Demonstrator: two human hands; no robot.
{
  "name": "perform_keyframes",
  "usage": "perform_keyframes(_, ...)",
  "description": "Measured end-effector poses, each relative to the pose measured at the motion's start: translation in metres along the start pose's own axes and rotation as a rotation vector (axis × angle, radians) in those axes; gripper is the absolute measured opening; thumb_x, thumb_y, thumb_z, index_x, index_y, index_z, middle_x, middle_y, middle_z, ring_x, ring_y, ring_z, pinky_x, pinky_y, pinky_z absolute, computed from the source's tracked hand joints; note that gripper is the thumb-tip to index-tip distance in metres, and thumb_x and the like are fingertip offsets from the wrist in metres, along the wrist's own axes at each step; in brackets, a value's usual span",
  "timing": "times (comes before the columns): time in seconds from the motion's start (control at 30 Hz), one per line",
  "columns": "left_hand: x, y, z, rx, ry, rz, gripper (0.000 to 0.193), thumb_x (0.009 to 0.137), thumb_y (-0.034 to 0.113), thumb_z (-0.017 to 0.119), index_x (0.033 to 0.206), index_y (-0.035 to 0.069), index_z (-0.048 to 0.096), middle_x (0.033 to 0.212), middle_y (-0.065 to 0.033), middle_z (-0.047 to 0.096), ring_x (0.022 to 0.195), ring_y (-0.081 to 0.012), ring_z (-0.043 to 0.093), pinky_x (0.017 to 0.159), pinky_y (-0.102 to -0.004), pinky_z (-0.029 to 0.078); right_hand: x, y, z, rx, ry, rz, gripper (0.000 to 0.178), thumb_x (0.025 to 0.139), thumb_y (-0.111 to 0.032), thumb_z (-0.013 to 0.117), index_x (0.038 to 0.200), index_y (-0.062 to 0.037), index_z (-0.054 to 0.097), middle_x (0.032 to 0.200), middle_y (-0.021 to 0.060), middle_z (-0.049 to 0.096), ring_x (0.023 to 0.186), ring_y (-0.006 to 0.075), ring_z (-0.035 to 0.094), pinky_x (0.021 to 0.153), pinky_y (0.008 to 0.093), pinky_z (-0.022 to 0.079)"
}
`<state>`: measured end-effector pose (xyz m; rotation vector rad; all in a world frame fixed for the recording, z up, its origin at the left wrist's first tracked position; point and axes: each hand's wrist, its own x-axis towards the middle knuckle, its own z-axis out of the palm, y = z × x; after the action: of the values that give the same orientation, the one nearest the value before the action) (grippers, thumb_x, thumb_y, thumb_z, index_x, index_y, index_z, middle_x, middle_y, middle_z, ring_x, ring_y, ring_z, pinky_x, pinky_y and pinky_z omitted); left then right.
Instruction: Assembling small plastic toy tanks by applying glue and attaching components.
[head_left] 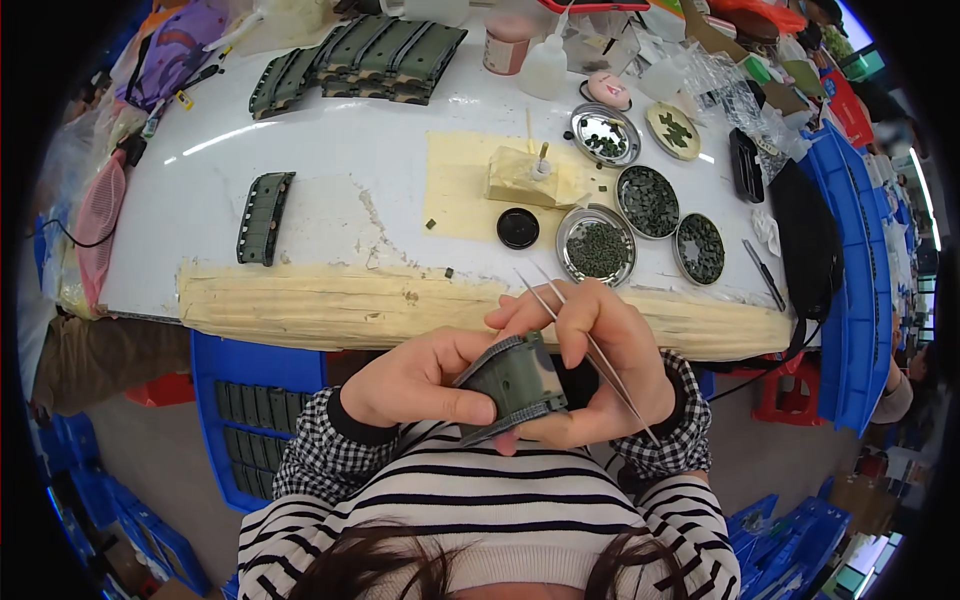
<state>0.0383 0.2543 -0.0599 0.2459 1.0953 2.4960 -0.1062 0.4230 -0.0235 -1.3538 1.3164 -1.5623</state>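
My left hand point(405, 385) is closed on a curved green camouflage plastic part point(518, 380) with dark ribbed edges, its thumb pressed on the near left corner. Tweezers point(606, 372) lie across my right hand point(630, 345), with their tips apart and pointing up and left over the table's padded edge. Fingers of that same hand also touch the part's right and lower side. The underside of the part is hidden. A similar camouflage part point(264, 218) lies by itself on the left of the white table point(330, 150).
Stacked camouflage parts point(385, 55) stand at the back. Right of a taped block point(525, 175) are round dishes of small green pieces point(648, 200), point(597, 250). A black lid point(518, 228), a white bottle point(544, 68) and a pen-like tool point(765, 275) are nearby. Below left sits a blue crate point(210, 375).
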Motion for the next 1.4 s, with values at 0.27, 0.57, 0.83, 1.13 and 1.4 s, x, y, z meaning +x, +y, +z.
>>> perform_keyframes(0.27,0.000,-0.004,0.002,-0.137,0.272,0.171,0.046,0.095,0.014,0.053,0.135,0.000,0.035,0.107,-0.0238,0.062,0.091,-0.0264,0.067,0.082,-0.0342,0.054,-0.011,-0.013,-0.069,-0.765,0.445,0.005,0.043,0.100,-0.036,0.037,0.106,0.0017,0.056,0.125,0.0250,0.051,0.115,0.0313,0.051,0.098,0.0370,0.036)
perform_keyframes(0.57,0.007,-0.006,-0.002,-0.115,0.371,0.268,0.041,0.098,0.014,0.048,0.135,0.003,0.035,0.108,-0.0252,0.061,0.093,-0.0286,0.066,0.082,-0.0367,0.055,0.026,0.026,-0.128,-1.174,0.453,0.173,0.011,0.079,-0.006,0.065,0.088,-0.0008,0.062,0.085,0.0106,0.059,0.074,0.0259,0.062,0.064,0.0339,0.048)
perform_keyframes(0.83,0.007,-0.005,-0.002,-0.111,0.411,0.267,0.041,0.098,0.012,0.047,0.135,0.003,0.034,0.109,-0.0255,0.060,0.093,-0.0285,0.066,0.082,-0.0367,0.056,0.032,0.040,-0.133,-1.266,0.419,0.201,0.012,0.076,-0.009,0.067,0.086,-0.0023,0.062,0.084,0.0093,0.061,0.074,0.0272,0.063,0.065,0.0362,0.048)
perform_keyframes(1.13,0.004,-0.004,0.002,-0.070,0.486,0.295,0.039,0.098,0.011,0.048,0.134,0.002,0.036,0.109,-0.0231,0.061,0.093,-0.0261,0.066,0.083,-0.0356,0.055,0.026,0.020,-0.123,-1.000,0.491,0.264,0.014,0.077,0.000,0.063,0.087,-0.0008,0.054,0.078,0.0111,0.062,0.061,0.0261,0.060,0.056,0.0338,0.047)
perform_keyframes(1.4,0.011,0.002,0.009,0.063,0.588,0.322,0.049,0.098,0.010,0.046,0.141,0.007,0.025,0.111,-0.0209,0.060,0.091,-0.0226,0.066,0.081,-0.0343,0.055,0.015,0.004,-0.095,-0.736,0.563,0.178,0.014,0.079,0.002,0.068,0.093,-0.0010,0.069,0.078,-0.0013,0.066,0.052,-0.0013,0.034,0.046,0.0174,0.023)
